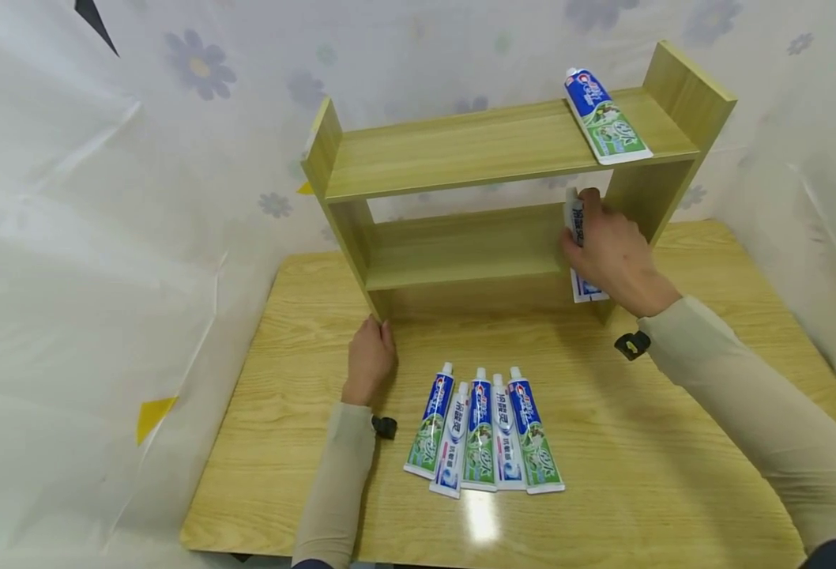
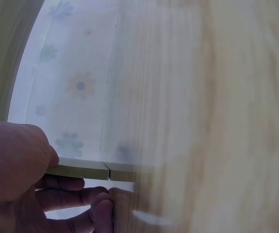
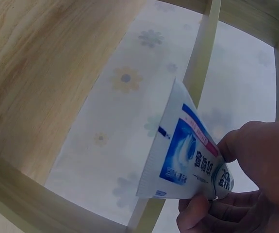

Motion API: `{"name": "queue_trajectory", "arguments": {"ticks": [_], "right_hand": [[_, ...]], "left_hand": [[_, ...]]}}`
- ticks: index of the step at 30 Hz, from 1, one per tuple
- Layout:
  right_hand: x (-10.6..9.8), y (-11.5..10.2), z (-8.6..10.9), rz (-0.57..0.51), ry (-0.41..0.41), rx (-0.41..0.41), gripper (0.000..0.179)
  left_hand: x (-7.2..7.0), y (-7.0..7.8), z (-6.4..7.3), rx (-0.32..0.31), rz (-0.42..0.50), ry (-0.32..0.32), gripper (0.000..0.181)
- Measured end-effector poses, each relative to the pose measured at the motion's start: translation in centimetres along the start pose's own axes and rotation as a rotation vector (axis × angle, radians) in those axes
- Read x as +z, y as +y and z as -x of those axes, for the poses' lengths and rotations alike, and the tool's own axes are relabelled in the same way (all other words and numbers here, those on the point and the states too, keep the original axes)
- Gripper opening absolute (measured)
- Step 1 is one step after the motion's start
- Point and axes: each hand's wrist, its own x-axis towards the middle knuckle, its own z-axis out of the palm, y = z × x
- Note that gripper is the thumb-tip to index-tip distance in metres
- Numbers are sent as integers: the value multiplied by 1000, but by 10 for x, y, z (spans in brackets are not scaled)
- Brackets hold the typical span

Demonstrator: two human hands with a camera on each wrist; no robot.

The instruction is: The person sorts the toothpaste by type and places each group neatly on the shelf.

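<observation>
My right hand point(image 1: 617, 253) pinches a white-and-blue toothpaste tube point(image 3: 188, 150) at the right end of the lower board of a two-tier wooden shelf point(image 1: 453, 154). The tube's flat end points down towards the front, and my fingers cover part of its body. Down at the foot of the shelf's left side panel point(image 1: 350, 237), my left hand point(image 1: 371, 359) grips the panel's edge, thumb on one side and fingers curled on the other. A green-and-blue toothpaste tube point(image 1: 606, 118) lies on the upper board at the right, its flat end slightly over the front edge.
Several toothpaste tubes lie in a row on the wooden table point(image 1: 269, 442) before the shelf, green-and-blue ones point(image 1: 480, 435) alternating with white ones point(image 1: 506, 438), caps pointing away from me. Flower-patterned white sheeting point(image 1: 247, 95) hangs behind the shelf and at the sides.
</observation>
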Motion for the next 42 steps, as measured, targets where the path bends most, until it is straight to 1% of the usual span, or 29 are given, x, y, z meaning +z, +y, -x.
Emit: {"name": "queue_trajectory", "arguments": {"ticks": [1,4,5,6,7,8,9,11,12,14,16,18,21,25,26,30,32,33,38,42], "right_hand": [[0,0,-2,0,7,-3,57],[0,0,-7,-3,17,-10,54],[-1,0,-9,-7,15,-9,54],[-1,0,-11,-13,9,-7,54],[-1,0,-13,-21,-5,2,55],[-2,0,-16,-29,-25,14,56],[-2,0,-19,-37,-48,29,58],[-2,1,-24,-52,-93,58,61],[-2,1,-27,-60,-113,71,63],[-2,3,-32,-65,-146,96,65],[-1,5,-37,-59,-173,111,65],[1,7,-41,-48,-197,128,66],[5,10,-45,-39,-226,145,64],[12,15,-46,-53,-241,169,63],[12,17,-46,-56,-246,176,64],[16,22,-47,-63,-258,189,64],[16,23,-49,-58,-267,191,64],[17,23,-49,-54,-271,193,64],[16,24,-48,-40,-285,211,66],[15,25,-48,-31,-275,205,66]], "left_hand": [[-6,4,1,10,-1,0,38],[-7,4,3,19,24,4,39],[-11,7,4,25,30,-3,40],[-14,10,4,31,32,5,41],[-18,14,5,38,30,12,41],[-16,14,5,27,43,3,41],[-22,20,5,24,45,-6,41],[-24,22,6,40,18,4,44],[-27,25,6,29,18,-4,43],[-36,33,6,13,23,-39,40],[-24,22,4,13,4,-36,42],[-20,18,3,-13,13,-66,38],[2,-3,-1,-10,-11,-57,42],[4,-3,0,-12,-14,-62,39],[-3,3,2,-9,-11,-62,39],[-5,7,2,-32,39,-72,40],[-6,9,2,-41,47,-65,40],[-2,6,1,-43,52,-64,42],[-3,7,2,-28,46,-55,44],[6,-2,1,-19,24,-49,42]]}}
